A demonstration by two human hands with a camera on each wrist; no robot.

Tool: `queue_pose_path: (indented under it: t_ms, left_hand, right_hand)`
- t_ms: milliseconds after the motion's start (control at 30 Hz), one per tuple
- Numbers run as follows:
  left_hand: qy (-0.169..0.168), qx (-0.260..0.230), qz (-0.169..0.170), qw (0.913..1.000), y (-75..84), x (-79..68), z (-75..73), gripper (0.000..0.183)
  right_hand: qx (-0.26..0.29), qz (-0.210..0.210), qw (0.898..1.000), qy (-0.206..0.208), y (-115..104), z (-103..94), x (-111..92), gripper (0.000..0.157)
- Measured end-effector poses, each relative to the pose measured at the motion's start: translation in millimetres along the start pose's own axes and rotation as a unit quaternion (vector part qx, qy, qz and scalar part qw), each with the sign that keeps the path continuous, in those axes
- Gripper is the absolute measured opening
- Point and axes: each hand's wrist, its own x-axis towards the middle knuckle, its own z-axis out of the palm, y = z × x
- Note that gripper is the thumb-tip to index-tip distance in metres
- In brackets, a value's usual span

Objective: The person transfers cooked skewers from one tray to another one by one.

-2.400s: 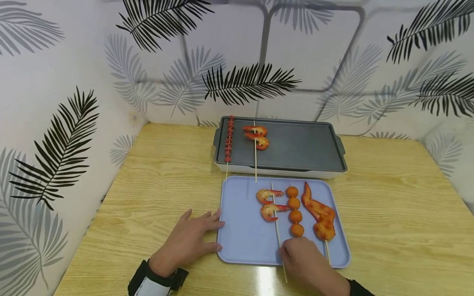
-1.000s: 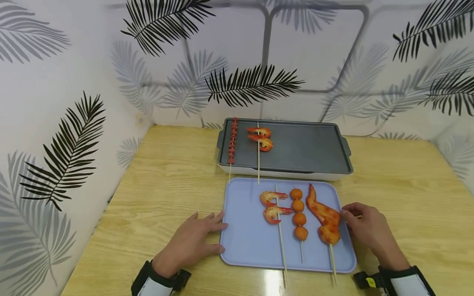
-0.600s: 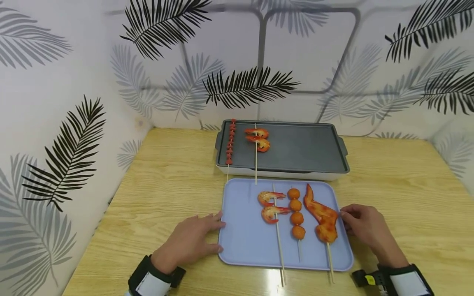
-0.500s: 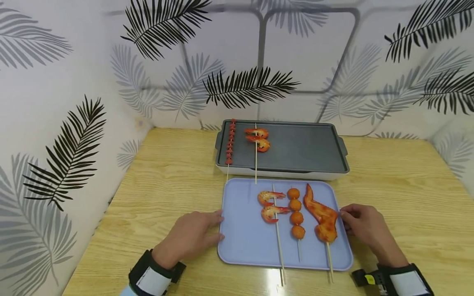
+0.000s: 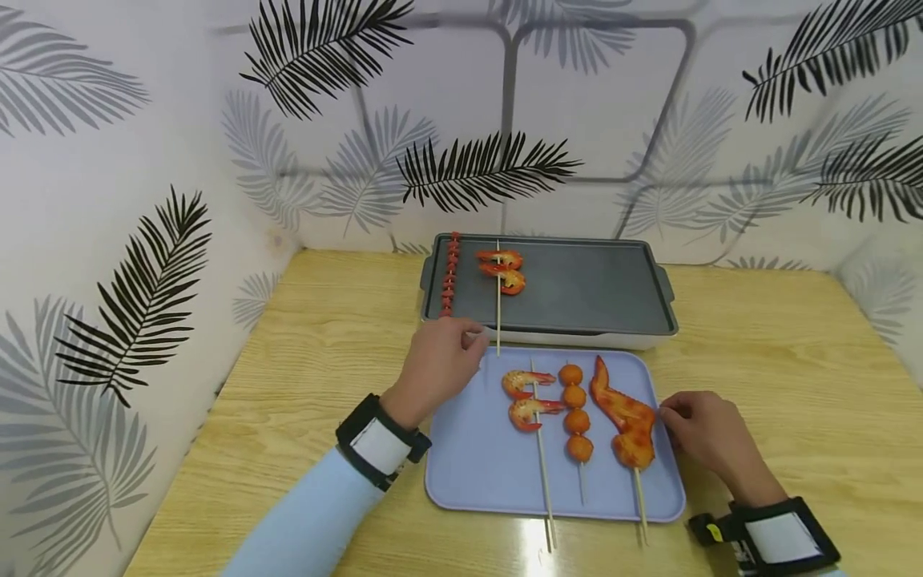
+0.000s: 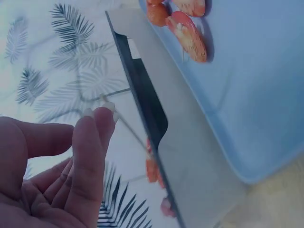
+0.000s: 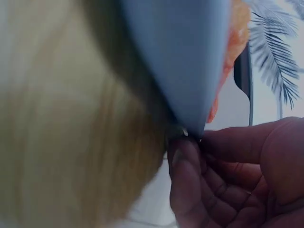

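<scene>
My left hand [image 5: 443,361] hovers over the tray's far left corner, thumb and fingers slightly parted. Just right of its fingertips is the bare stick of a shrimp skewer [image 5: 510,280] lying on the grey griddle [image 5: 584,292]. In the left wrist view that stick [image 6: 130,128] ends right behind the fingertips. My right hand [image 5: 710,437] pinches the right rim of the light blue tray [image 5: 469,473], as the right wrist view confirms. Lying on the tray are a second shrimp skewer [image 5: 525,410], an orange ball skewer [image 5: 577,421] and a skewered chicken wing [image 5: 634,441].
A skewer of small red pieces [image 5: 450,276] lies along the griddle's left side, its lower end hidden by my left hand. The griddle stands behind the tray on a wooden table [image 5: 324,336], against a leaf-patterned backdrop [image 5: 461,80].
My right hand let go of the shrimp skewer on the tray and moved to the tray's right rim. More recently, my left hand left the tray's left edge and rose toward the griddle.
</scene>
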Motion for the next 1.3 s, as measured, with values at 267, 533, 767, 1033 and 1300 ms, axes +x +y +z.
queue_pose_path:
  t_ms: [267,533,767,1033,1300]
  left_hand:
    - [-0.022,-0.034,-0.06,0.9974,1.8,25.4,17.3,0.022]
    - [-0.058,-0.194,-0.172,0.9639,-0.6,32.2,30.3,0.017]
    - [-0.06,-0.272,-0.201,0.9392,-1.5,32.3,31.7,0.021]
    - [-0.059,-0.321,-0.223,0.9187,-1.3,29.0,30.7,0.02]
    - [-0.068,-0.333,-0.219,0.9145,-0.7,22.8,27.0,0.019]
  right_hand:
    - [-0.047,-0.05,0.998,0.006,-4.8,-4.1,3.2,0.018]
    - [-0.053,-0.053,0.997,0.004,-6.5,-6.0,5.2,0.017]
    - [-0.048,-0.051,0.998,-0.001,-6.0,-5.8,4.9,0.017]
    - [-0.049,-0.048,0.998,0.001,-7.8,-7.8,5.0,0.018]
    - [-0.05,-0.046,0.998,0.006,-6.2,-6.8,4.2,0.017]
